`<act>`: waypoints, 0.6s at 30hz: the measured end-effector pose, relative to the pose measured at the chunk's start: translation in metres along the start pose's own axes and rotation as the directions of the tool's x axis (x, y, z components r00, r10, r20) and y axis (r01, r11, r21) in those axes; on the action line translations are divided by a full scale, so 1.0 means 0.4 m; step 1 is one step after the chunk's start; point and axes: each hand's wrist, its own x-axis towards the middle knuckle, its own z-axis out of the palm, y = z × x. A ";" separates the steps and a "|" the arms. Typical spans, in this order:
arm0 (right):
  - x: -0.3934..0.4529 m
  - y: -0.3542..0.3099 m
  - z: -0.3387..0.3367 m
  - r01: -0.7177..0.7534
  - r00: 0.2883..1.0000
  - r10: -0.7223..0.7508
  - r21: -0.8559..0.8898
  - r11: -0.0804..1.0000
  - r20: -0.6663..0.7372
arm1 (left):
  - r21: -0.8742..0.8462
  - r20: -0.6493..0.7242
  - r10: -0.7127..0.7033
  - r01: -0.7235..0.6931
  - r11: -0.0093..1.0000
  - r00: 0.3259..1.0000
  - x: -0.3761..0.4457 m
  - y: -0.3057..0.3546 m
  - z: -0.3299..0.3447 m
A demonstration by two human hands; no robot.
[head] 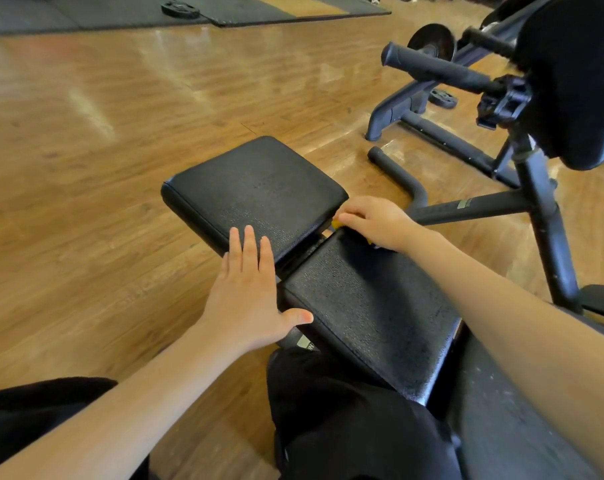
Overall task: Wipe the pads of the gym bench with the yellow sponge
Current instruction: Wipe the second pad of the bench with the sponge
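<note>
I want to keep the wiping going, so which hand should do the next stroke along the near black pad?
Right. The right hand already presses the yellow sponge onto the far corner of the near black textured pad. The left hand lies flat and open at the pad's left edge, holding nothing.

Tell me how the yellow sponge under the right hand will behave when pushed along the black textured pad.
The yellow sponge probably squashes easily: the right hand nearly hides it. It likely drags rather than slides, since the black textured pad looks grainy. It seems light.
</note>
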 end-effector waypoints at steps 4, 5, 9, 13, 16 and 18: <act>-0.021 0.019 0.005 0.054 0.997 -0.050 0.071 0.996 -0.054 | -0.001 -0.013 0.001 -0.001 1.000 1.000 0.000 -0.002 0.003; -0.019 0.015 0.005 0.027 0.998 -0.021 0.091 0.996 -0.064 | 0.000 -0.013 0.002 -0.002 1.000 1.000 0.001 -0.002 0.003; -0.031 -0.058 0.052 0.079 0.997 -0.078 0.027 0.997 -0.026 | 0.015 -0.018 0.017 -0.017 1.000 1.000 0.002 -0.007 0.008; -0.097 -0.122 0.097 0.199 0.977 -0.202 0.042 0.979 0.062 | 0.012 -0.020 0.026 -0.026 1.000 0.999 0.003 -0.014 0.012; -0.108 -0.115 0.081 0.206 0.973 -0.217 0.126 0.970 0.081 | 0.009 -0.013 0.036 -0.036 0.999 0.999 0.003 -0.013 0.009; -0.096 -0.087 0.065 0.175 0.980 -0.190 0.196 0.965 0.059 | 0.004 -0.018 0.042 -0.042 0.999 0.999 0.002 -0.014 0.007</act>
